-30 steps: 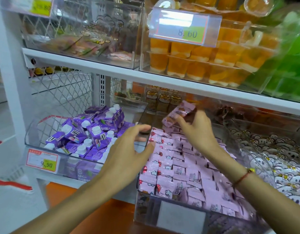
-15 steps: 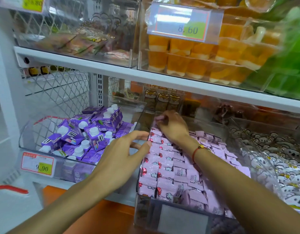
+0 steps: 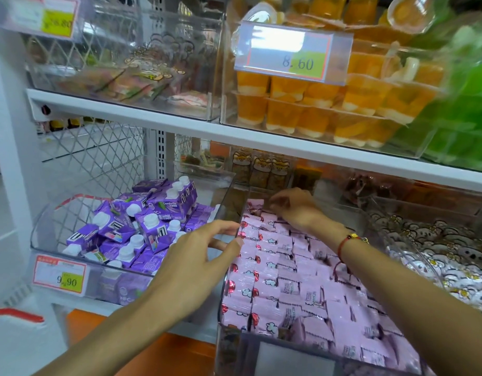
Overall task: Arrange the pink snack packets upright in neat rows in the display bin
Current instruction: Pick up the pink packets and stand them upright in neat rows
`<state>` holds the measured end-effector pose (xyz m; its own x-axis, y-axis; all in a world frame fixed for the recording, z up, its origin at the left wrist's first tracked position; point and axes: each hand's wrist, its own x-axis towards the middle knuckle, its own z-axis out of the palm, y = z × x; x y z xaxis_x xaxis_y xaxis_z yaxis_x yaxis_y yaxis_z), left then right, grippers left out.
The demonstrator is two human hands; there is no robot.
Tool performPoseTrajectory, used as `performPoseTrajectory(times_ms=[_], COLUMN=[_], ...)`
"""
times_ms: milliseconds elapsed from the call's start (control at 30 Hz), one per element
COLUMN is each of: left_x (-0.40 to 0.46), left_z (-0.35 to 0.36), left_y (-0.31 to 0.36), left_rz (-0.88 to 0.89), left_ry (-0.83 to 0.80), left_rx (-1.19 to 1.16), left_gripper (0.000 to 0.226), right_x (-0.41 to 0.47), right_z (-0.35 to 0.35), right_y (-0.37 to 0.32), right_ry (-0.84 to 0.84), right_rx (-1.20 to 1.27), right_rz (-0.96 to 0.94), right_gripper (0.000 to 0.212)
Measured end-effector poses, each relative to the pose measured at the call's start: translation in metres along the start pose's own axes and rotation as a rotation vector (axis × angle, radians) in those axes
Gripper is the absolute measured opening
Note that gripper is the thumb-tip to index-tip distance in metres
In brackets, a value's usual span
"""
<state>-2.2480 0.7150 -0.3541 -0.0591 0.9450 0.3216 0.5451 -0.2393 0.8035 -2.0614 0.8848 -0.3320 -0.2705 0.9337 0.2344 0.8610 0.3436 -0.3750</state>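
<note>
Down goes the right hand (image 3: pixel 294 210), from mid-air a second ago to the far back of the bin (image 3: pixel 229 204), and the packet (image 3: pixel 254 207) it carried up there now stands at the head of the left rows. Its fingers are curled over the back packets beside that one; whether they pinch anything is hard to say from this angle, since the fingertips are hidden behind the knuckles. The left hand (image 3: pixel 196 263) has hardly shifted: it hovers at the bin's left wall, fingers spread and gently bent, thumb tip at the clear edge near the left row, gripping nothing. Now the score. The packets (image 3: pixel 264 270) on the left and through the middle stand upright in tidy lines, red-and-white faces stacked front to back. That part looks done. On the right and toward the front corner they lean and overlap, printed backs showing, rows blurring into a loose heap under the right forearm. So I'd call it past halfway, with the right side and front corner left to straighten. Next door, the purple cartons (image 3: pixel 142 229) lie jumbled in their own bin, no part of this job.
</note>
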Motion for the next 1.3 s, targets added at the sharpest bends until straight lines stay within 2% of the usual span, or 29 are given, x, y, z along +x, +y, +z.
performPoseTrajectory(times_ms=[100, 233, 400, 500, 600, 767, 833, 900, 967, 1033, 1100, 1200, 1300], left_x=[0.000, 0.001, 0.000, 0.000, -0.001, -0.001, 0.000, 0.000, 0.001, 0.001, 0.002, 0.002, 0.003], left_z=[0.001, 0.001, 0.000, 0.001, 0.001, 0.000, 0.000, 0.000, 0.000, 0.000, 0.000, 0.000, 0.001], left_y=[-0.001, -0.002, -0.002, -0.002, -0.002, -0.002, -0.002, -0.002, -0.001, 0.000, -0.001, 0.002, 0.015], left_rz=[-0.002, -0.001, -0.002, 0.003, 0.003, 0.001, 0.002, 0.010, 0.031, 0.042, 0.038, 0.072, 0.203], left_ry=[0.001, 0.001, -0.008, -0.005, -0.005, -0.012, -0.014, -0.013, -0.010, -0.007, -0.007, 0.069, 0.052], left_rx=[0.004, -0.007, 0.011, 0.006, 0.008, 0.001, -0.003, -0.001, -0.001, -0.007, -0.008, -0.013, 0.064], left_gripper=[0.022, 0.022, 0.025, 0.025, 0.025, 0.026, 0.024, 0.022, 0.019, 0.019, 0.021, 0.034, 0.058], right_x=[0.001, 0.005, 0.003, 0.003, 0.002, -0.017, -0.031, -0.044, -0.055, -0.063, -0.073, -0.091, -0.106], right_z=[0.000, 0.000, 0.003, 0.007, 0.006, -0.003, -0.009, -0.016, -0.022, -0.030, -0.038, -0.041, -0.037], right_y=[-0.004, -0.012, -0.005, -0.006, -0.010, -0.013, -0.012, -0.010, -0.008, -0.008, -0.011, -0.019, -0.033], right_ry=[-0.087, -0.076, -0.018, 0.009, 0.189, 0.633, 0.720, 0.686, 0.663, 0.705, 0.658, 0.336, 0.070], right_rx=[-0.149, -0.276, -0.018, -0.096, 0.142, 0.545, 0.656, 0.651, 0.705, 0.892, 1.075, 1.287, 1.381], right_rz=[-0.014, -0.043, -0.012, -0.019, 0.000, 0.062, 0.049, 0.043, 0.120, 0.255, 0.388, 0.480, 0.523], right_gripper=[0.026, 0.017, 0.014, 0.015, 0.011, 0.006, 0.006, 0.004, 0.006, 0.007, 0.010, 0.024, 0.023])
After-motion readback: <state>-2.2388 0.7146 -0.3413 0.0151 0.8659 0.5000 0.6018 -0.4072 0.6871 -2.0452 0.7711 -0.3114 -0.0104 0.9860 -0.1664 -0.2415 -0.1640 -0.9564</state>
